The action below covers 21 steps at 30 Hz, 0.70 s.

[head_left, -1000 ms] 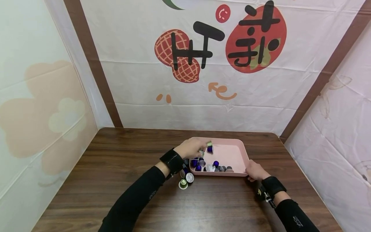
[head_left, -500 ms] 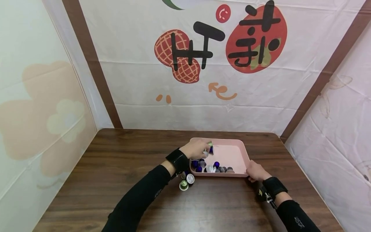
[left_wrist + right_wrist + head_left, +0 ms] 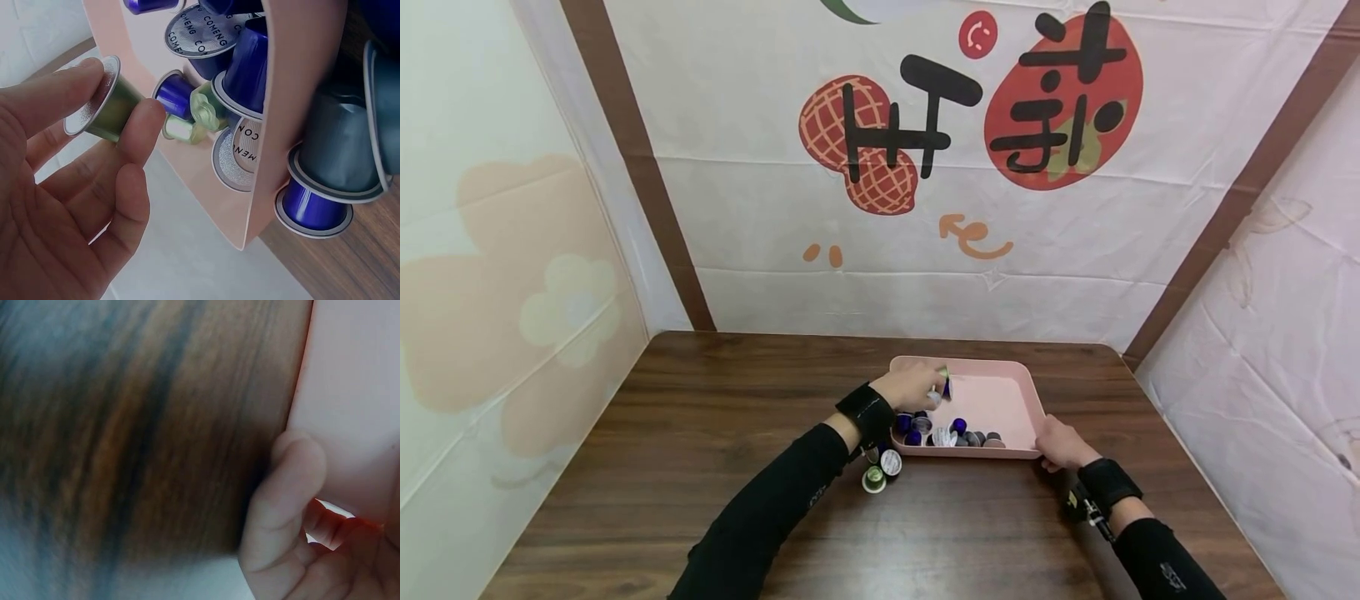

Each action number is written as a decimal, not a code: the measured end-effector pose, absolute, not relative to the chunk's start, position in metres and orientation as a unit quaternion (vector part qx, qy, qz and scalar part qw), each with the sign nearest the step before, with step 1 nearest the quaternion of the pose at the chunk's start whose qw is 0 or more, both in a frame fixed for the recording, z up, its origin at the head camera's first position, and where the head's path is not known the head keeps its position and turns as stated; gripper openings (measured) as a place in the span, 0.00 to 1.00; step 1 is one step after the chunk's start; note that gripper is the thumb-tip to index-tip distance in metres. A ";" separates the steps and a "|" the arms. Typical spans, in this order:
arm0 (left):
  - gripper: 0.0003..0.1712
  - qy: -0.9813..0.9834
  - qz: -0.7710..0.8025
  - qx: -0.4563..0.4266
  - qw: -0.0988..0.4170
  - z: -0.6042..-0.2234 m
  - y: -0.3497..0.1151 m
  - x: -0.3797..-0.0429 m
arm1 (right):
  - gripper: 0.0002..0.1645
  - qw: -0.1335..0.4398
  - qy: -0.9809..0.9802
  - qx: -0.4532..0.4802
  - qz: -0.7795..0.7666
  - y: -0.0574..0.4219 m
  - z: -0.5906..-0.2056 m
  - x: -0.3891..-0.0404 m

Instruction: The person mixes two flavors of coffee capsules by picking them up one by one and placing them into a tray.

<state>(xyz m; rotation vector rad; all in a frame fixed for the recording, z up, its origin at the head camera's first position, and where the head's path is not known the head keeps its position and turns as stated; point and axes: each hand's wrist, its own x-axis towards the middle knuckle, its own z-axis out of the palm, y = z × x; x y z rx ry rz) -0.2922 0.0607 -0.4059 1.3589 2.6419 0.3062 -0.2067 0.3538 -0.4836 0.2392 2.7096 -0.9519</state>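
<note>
My left hand (image 3: 910, 387) is over the left part of a pink tray (image 3: 1000, 400). Between its thumb and fingers it pinches a green coffee capsule (image 3: 115, 112) with a silver foil lid, seen up close in the left wrist view. Blue capsules (image 3: 247, 69) and pale green capsules (image 3: 203, 109) lie in the tray below the fingers. At the tray's near right corner, my right hand (image 3: 1063, 443) grips the rim, its thumb (image 3: 297, 465) against the pink wall and the other fingers partly hidden.
Outside the tray's left wall, a dark teal capsule (image 3: 334, 140) and a blue one (image 3: 315, 209) rest on the wooden table (image 3: 760, 392). Nearer to me are a green capsule (image 3: 874, 477) and a white-lidded one (image 3: 891, 462). Grey capsules (image 3: 976, 438) line the tray's near side.
My left hand has shifted a little to the right over the tray, covering more of the green and blue capsules there. My right hand stays at the tray's corner.
</note>
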 end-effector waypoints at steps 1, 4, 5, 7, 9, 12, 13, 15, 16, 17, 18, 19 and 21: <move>0.07 0.881 0.104 0.454 0.079 -0.406 0.060 -0.292 | 0.23 0.127 0.933 0.079 -0.328 0.353 -0.484 -0.206; 0.07 0.880 0.110 0.454 0.083 -0.407 0.059 -0.292 | 0.23 0.122 0.932 0.074 -0.334 0.351 -0.483 -0.206; 0.07 0.880 0.109 0.455 0.082 -0.407 0.059 -0.292 | 0.22 0.121 0.931 0.074 -0.336 0.350 -0.483 -0.206; 0.06 0.881 0.108 0.454 0.080 -0.408 0.058 -0.293 | 0.22 0.120 0.931 0.073 -0.337 0.349 -0.483 -0.206; 0.06 0.881 0.110 0.453 0.078 -0.410 0.056 -0.294 | 0.21 0.120 0.932 0.071 -0.335 0.349 -0.483 -0.206; 0.08 0.882 0.104 0.456 0.057 -0.413 0.050 -0.298 | 0.21 0.118 0.933 0.070 -0.333 0.349 -0.484 -0.206; 0.13 0.881 0.114 0.456 0.053 -0.414 0.046 -0.299 | 0.21 0.119 0.933 0.068 -0.333 0.349 -0.484 -0.206; 0.19 0.884 0.136 0.443 0.064 -0.414 0.037 -0.300 | 0.21 0.119 0.933 0.066 -0.333 0.350 -0.484 -0.206; 0.20 0.887 0.149 0.432 0.069 -0.413 0.031 -0.301 | 0.21 0.119 0.933 0.067 -0.334 0.350 -0.484 -0.206; 0.20 0.887 0.168 0.422 0.078 -0.413 0.025 -0.302 | 0.20 0.119 0.932 0.067 -0.334 0.350 -0.483 -0.206; 0.21 0.889 0.185 0.411 0.086 -0.411 0.019 -0.303 | 0.20 0.120 0.933 0.065 -0.334 0.350 -0.483 -0.206; 0.16 0.893 0.191 0.396 0.094 -0.411 0.013 -0.303 | 0.20 0.121 0.933 0.066 -0.333 0.350 -0.482 -0.206; 0.07 0.900 0.195 0.378 0.094 -0.410 0.001 -0.306 | 0.19 0.123 0.932 0.071 -0.334 0.350 -0.481 -0.205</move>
